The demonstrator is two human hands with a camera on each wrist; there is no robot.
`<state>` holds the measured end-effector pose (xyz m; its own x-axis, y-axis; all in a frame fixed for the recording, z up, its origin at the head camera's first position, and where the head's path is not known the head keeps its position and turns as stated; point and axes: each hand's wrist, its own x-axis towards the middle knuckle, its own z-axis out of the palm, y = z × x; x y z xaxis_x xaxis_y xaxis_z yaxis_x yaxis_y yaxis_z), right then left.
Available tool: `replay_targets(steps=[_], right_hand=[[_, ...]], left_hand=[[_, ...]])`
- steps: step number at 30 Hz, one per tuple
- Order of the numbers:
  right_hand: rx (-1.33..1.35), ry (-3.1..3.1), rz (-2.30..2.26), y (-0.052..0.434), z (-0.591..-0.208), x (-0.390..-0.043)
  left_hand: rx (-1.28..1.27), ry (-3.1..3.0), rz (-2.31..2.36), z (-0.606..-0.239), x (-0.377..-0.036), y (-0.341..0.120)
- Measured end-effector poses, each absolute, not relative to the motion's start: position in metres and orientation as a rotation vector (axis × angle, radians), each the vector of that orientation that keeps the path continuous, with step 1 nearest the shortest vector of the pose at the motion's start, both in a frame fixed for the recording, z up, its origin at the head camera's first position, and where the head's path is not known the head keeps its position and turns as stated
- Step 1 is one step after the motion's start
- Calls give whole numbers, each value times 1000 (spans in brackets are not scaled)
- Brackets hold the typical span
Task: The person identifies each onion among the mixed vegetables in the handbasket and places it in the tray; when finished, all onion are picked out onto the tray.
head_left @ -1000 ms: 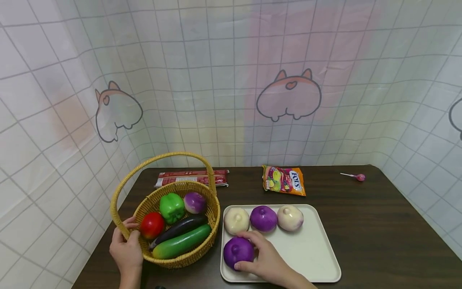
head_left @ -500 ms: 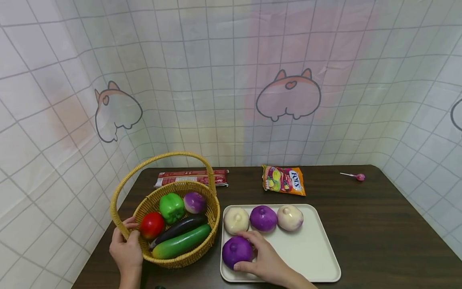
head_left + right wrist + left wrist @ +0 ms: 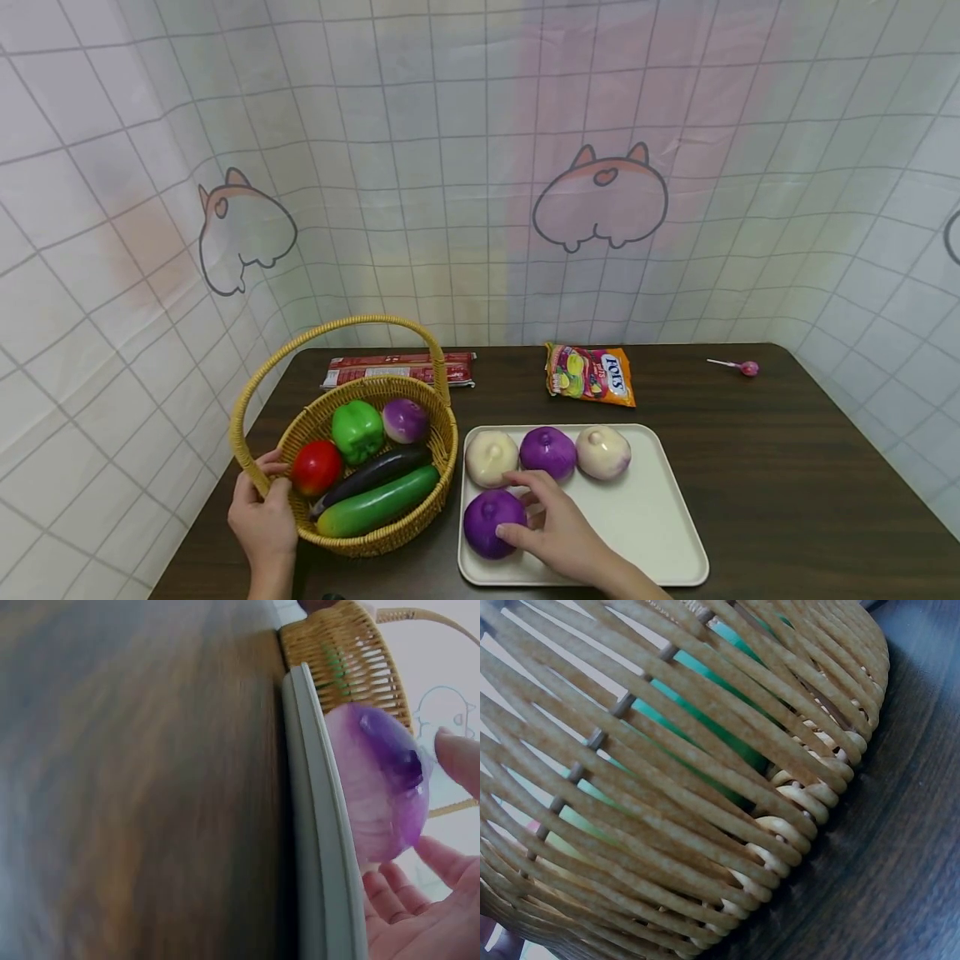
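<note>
My left hand (image 3: 262, 515) grips the left side of the yellow wicker basket (image 3: 405, 527) where its handle meets the rim. The basket holds a red tomato (image 3: 316, 468), green bell pepper (image 3: 357, 431), purple-white turnip (image 3: 405, 420), dark eggplant (image 3: 375, 477) and green cucumber (image 3: 378, 502). A purple turnip (image 3: 491, 525) sits at the front left of the white tray (image 3: 637, 533). Beside it my right hand (image 3: 558, 529) has loosely spread fingers; in the right wrist view the thumb (image 3: 459, 759) stands apart from the turnip (image 3: 382, 784).
Along the tray's back lie a white turnip (image 3: 491, 458), a purple turnip (image 3: 548, 454) and another white turnip (image 3: 603, 452). Farther back are a red packet (image 3: 390, 367), a candy bag (image 3: 590, 375) and a lollipop (image 3: 747, 367) on the dark table (image 3: 795, 467).
My right hand has loosened from the purple turnip and drawn slightly right, leaving it on the tray. The left hand and basket have stayed put.
</note>
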<state>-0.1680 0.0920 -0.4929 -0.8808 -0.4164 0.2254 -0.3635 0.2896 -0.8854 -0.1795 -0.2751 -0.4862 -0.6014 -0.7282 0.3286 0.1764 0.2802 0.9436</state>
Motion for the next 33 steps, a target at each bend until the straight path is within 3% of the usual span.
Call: replay_targets(steps=[15,23,33], right_hand=[[-764,2550,-1704,88,-437,-187],[-793,2389,-1772,45,-408,-198],[-674,2326,-1919,-15,-416,-216]], left_hand=[[474,-1693,-1413,-483,-179,-272],[455,-1680,-1349,-483,-177,-273],[425,-1675,-1324,-479,-176,-272]])
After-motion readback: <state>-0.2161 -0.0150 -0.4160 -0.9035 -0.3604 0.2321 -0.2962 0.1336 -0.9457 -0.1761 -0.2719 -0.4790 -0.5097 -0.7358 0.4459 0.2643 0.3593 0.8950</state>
